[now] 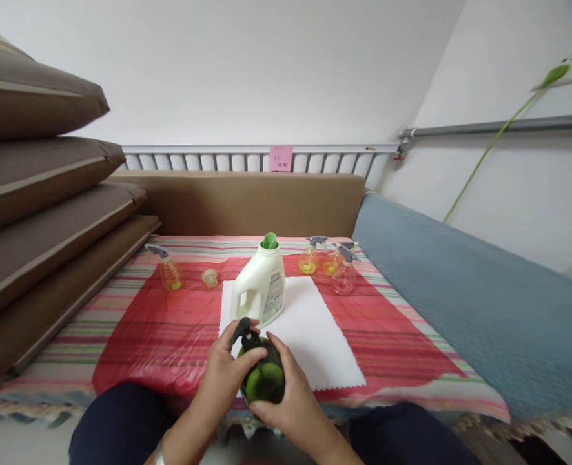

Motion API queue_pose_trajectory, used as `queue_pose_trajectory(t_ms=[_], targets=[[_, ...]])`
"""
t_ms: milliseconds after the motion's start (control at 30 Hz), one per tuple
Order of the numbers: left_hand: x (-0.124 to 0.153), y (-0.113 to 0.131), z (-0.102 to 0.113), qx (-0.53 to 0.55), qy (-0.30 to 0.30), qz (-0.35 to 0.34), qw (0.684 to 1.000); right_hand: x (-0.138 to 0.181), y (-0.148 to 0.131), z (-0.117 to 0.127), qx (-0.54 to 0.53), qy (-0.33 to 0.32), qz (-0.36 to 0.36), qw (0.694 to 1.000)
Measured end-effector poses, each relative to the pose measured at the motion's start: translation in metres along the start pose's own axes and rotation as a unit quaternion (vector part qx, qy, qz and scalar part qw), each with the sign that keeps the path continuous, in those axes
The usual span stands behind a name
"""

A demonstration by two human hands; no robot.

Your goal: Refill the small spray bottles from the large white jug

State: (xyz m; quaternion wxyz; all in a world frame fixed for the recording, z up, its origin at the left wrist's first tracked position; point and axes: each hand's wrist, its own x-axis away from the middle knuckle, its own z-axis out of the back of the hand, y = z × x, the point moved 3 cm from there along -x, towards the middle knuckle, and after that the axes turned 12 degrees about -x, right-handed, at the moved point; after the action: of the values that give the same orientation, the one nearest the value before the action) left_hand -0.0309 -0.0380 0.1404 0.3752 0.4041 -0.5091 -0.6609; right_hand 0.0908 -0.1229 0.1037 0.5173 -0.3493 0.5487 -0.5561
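Note:
Both hands hold a dark green pump bottle [266, 382] with a black pump head [242, 329], tilted, near the front edge of the table. My left hand [225, 365] wraps round its neck and pump, the thumb lying across the collar. Round the right side and base of the bottle curls my right hand [296, 394]. Just beyond them a white jug [261, 284] with a handle and a green open spout [270, 241] stands upright on a white scallop-edged sheet [315, 342]. A pale cap [209, 278] lies left of the jug.
One spray bottle [170, 272] with yellow liquid stands at the left; several more, including a pinkish spray bottle [344, 278], stand at the back right. A red plastic sheet [160, 336] covers the striped cloth. Stacked brown cushions [48, 206] rise at the left, a blue-covered seat [470, 284] at the right.

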Motion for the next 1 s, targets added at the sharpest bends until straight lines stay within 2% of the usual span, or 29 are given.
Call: queue_pose_trajectory(t_ms=[133, 167, 267, 333, 433, 500, 600, 667, 833, 900, 1000], targets=[[0.002, 0.003, -0.003, 0.03, -0.092, -0.006, 0.995, -0.001, -0.002, 0.0, 0.0, 0.0, 0.006, 1.0], [0.002, 0.003, -0.003, 0.026, -0.094, -0.004, 0.995, -0.001, -0.002, -0.001, -0.005, -0.004, 0.009, 1.0], [0.002, 0.004, 0.002, -0.027, -0.023, -0.002, 0.999, -0.001, -0.002, -0.002, -0.003, -0.005, 0.004, 1.0], [0.003, 0.005, 0.002, -0.035, -0.007, -0.009, 0.999, -0.001, -0.002, -0.001, 0.009, 0.003, -0.007, 1.0], [0.004, 0.004, -0.001, 0.008, -0.084, -0.01, 0.996, -0.001, -0.002, -0.001, 0.01, 0.002, -0.01, 1.0], [0.004, 0.002, -0.001, 0.014, -0.104, -0.008, 0.994, 0.0, -0.003, -0.002, -0.001, -0.005, 0.002, 1.0], [0.002, -0.002, 0.004, -0.029, -0.042, -0.016, 0.999, 0.001, -0.001, -0.004, -0.005, -0.005, 0.02, 1.0], [0.002, -0.002, 0.006, -0.04, -0.023, -0.021, 0.999, 0.002, 0.001, -0.005, 0.005, 0.005, 0.019, 1.0], [0.006, -0.001, 0.005, -0.001, -0.11, -0.012, 0.994, 0.002, 0.002, -0.004, 0.007, 0.004, 0.014, 1.0], [0.006, -0.001, 0.007, 0.0, -0.087, -0.014, 0.996, 0.002, 0.001, -0.004, 0.005, -0.008, 0.022, 1.0], [0.005, -0.001, 0.009, 0.012, -0.023, -0.013, 1.0, 0.002, 0.001, -0.005, 0.016, -0.01, 0.022, 1.0]])
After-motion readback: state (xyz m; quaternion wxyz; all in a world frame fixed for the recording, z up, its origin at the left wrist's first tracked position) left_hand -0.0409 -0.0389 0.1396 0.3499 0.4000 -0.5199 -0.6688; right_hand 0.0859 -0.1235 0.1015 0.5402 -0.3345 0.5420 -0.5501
